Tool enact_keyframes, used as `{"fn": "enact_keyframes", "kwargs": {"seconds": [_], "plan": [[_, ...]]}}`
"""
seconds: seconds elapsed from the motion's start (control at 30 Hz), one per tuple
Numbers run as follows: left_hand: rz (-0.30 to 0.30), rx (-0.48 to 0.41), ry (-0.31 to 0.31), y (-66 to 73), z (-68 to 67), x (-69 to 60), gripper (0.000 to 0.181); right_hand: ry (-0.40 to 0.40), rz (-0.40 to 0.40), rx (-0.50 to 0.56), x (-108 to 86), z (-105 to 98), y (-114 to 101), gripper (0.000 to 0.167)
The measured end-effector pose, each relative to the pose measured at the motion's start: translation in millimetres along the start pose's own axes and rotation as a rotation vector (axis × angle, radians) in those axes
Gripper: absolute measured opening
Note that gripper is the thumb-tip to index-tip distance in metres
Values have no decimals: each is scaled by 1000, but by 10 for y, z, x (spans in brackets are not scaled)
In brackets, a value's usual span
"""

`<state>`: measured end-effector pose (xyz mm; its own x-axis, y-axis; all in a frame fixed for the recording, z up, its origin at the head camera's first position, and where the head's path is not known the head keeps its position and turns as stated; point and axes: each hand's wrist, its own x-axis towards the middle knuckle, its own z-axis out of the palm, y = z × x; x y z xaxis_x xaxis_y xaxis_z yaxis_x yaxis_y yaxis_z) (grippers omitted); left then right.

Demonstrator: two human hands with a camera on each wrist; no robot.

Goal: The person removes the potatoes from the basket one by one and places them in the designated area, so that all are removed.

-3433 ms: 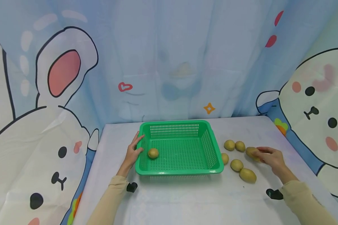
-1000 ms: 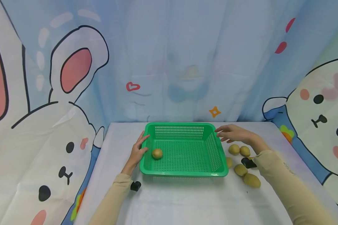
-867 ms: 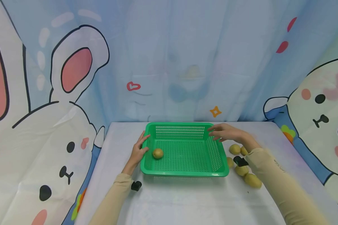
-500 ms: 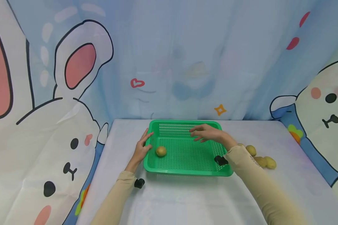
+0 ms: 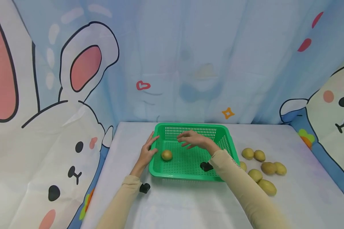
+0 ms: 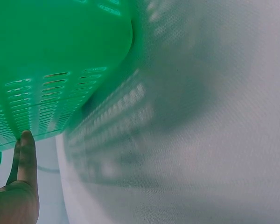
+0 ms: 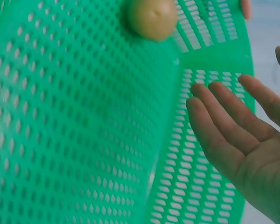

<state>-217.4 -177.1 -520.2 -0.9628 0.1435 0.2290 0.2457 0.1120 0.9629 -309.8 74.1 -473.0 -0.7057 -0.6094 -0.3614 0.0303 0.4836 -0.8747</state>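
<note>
My left hand [image 5: 146,152] rests with extended fingers against the left side of the green basket [image 5: 189,176]; in the left wrist view, a fingertip [image 6: 26,136] meets the slotted wall. Over the basket's inside hovers my right hand [image 5: 193,140], fingers loosely bent and apart, holding nothing. The right wrist view shows that palm and spread fingers [image 7: 219,121] in front of the far wall. One potato [image 5: 167,155] lies on the basket floor near the left wall, left of and below the right hand; the right wrist view also has this potato [image 7: 154,17] at its top.
Several potatoes [image 5: 255,175] lie grouped on the white table [image 5: 177,206] just right of the basket, the closest partly hidden by its rim and my right sleeve [image 5: 240,181]. A patterned blue curtain [image 5: 172,63] hangs behind the table's back edge.
My right hand has left the potatoes on the right, where it was touching one, and moved left over the basket without a potato. My left hand has stayed at the basket's side.
</note>
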Motion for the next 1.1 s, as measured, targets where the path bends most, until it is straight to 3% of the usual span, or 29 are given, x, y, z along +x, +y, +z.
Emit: {"fn": "enact_keyframes", "kwargs": {"seconds": [0.43, 0.8, 1.1], "plan": [[-14, 6, 12, -14, 13, -18, 60, -11, 54, 6, 336, 411, 84, 49], [-12, 14, 5, 1, -11, 15, 60, -3, 107, -109, 484, 541, 43, 44], [-17, 2, 14, -17, 4, 8, 61, 14, 128, -125, 523, 588, 68, 39]]}}
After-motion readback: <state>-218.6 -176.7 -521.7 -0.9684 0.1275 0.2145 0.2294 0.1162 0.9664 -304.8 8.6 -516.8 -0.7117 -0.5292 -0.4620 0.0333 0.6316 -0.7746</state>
